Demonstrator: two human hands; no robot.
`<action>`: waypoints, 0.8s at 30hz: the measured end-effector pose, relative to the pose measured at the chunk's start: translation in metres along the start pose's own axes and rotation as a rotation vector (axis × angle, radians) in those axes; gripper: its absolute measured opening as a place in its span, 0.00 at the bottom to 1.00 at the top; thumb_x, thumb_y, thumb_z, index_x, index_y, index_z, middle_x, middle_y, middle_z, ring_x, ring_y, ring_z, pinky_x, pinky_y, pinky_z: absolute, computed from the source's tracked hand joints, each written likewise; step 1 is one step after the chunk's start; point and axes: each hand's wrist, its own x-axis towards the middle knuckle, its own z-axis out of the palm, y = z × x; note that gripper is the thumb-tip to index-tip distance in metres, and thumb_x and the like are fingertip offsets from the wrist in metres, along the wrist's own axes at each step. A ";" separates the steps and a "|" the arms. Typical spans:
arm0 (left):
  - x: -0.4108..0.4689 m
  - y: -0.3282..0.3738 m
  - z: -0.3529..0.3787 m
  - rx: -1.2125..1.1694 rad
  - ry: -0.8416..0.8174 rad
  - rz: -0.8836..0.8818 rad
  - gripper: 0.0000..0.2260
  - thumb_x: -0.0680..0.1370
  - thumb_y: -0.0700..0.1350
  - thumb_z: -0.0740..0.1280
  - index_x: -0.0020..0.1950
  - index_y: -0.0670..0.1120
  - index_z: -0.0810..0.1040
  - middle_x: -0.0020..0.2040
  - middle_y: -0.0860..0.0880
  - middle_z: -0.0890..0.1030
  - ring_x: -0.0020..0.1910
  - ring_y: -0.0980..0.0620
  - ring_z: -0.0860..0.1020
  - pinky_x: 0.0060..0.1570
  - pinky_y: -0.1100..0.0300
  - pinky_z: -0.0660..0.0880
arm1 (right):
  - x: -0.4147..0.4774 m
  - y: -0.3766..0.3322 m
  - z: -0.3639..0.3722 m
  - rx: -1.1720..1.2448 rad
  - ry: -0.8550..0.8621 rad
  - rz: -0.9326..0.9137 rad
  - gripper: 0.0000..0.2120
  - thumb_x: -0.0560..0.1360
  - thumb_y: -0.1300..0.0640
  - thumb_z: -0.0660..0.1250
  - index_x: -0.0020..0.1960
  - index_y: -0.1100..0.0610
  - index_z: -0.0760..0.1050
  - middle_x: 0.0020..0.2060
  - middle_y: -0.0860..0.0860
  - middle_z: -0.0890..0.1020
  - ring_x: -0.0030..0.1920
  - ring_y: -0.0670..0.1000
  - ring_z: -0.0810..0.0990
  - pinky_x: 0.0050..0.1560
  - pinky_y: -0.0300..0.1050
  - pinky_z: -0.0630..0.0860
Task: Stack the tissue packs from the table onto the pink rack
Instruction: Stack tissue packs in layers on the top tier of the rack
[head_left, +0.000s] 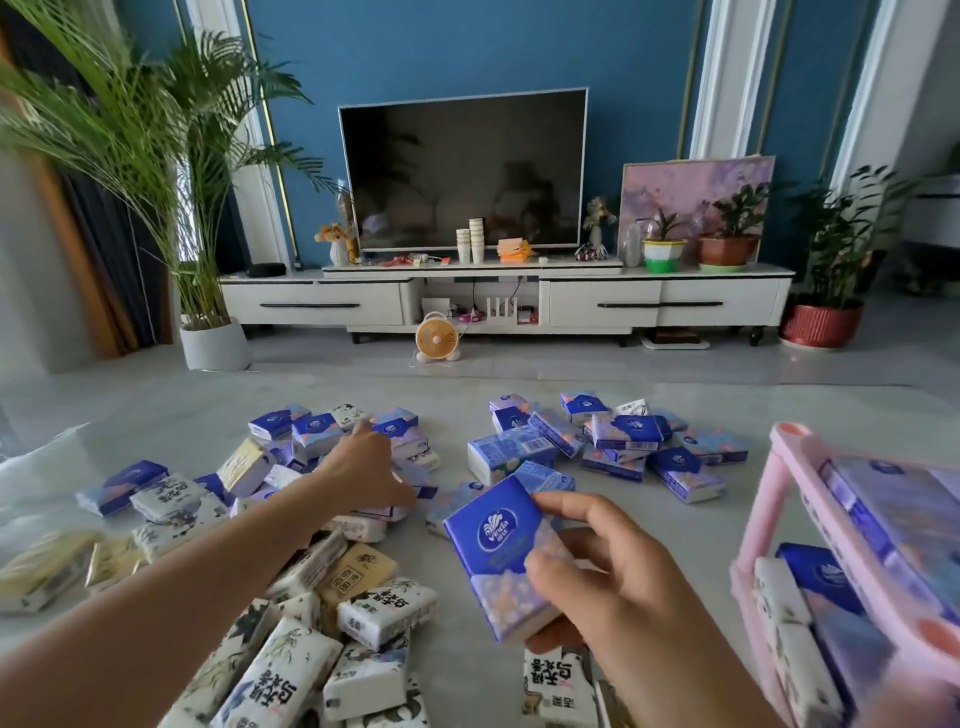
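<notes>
Standing beside this, I see the right hand (613, 587) holding one blue tissue pack (498, 551) clear of the counter (457, 410). The thumb lies on the printed face and the fingers curl round the far edge and underneath. The pink rack (789, 452) stands just to the right of that hand. Its top tier carries blue packs (883, 499) laid flat, and there are more white and blue ones on the lower tier (815, 577). The left hand (363, 470) is out ahead of the right one and off to its left, spread wide over the heap of loose packs (311, 457) with fingers stretched. I cannot see that it grips anything. The step in hand looks like carrying the held pack across to the rack. To do that well, I would turn the pack flat before it gets there and lift it over the raised rim rather than nudging it against the edge. It should go down squarely in line with the packs lying there, so the pile stays level. The wrappers look slick and soft, so a crooked pack would likely slide. The fingers should let go only once it sits flat. The rack is blurred from here, so how much room is left up top is hard to say. Meanwhile the left hand would do best to take a pack lying on top of the heap, not drag one out from beneath.
</notes>
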 end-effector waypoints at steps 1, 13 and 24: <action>-0.005 0.005 -0.006 -0.041 0.031 0.003 0.21 0.69 0.54 0.71 0.55 0.42 0.76 0.55 0.47 0.68 0.49 0.52 0.69 0.46 0.61 0.71 | -0.009 -0.008 -0.003 -0.020 0.003 -0.063 0.12 0.66 0.57 0.69 0.47 0.45 0.78 0.38 0.49 0.83 0.29 0.49 0.80 0.30 0.42 0.77; -0.131 0.168 -0.131 -0.897 -0.053 0.488 0.38 0.37 0.69 0.74 0.46 0.63 0.80 0.45 0.52 0.84 0.43 0.54 0.81 0.47 0.58 0.75 | -0.126 -0.083 -0.194 -0.192 0.755 -0.233 0.08 0.73 0.62 0.66 0.46 0.49 0.77 0.31 0.47 0.84 0.27 0.50 0.83 0.30 0.36 0.78; -0.169 0.324 -0.089 -1.009 -0.116 0.660 0.18 0.67 0.49 0.74 0.55 0.56 0.75 0.46 0.55 0.78 0.41 0.62 0.77 0.34 0.73 0.73 | -0.139 -0.046 -0.247 -0.333 0.866 0.009 0.04 0.71 0.56 0.70 0.41 0.56 0.76 0.33 0.57 0.82 0.28 0.52 0.82 0.27 0.47 0.79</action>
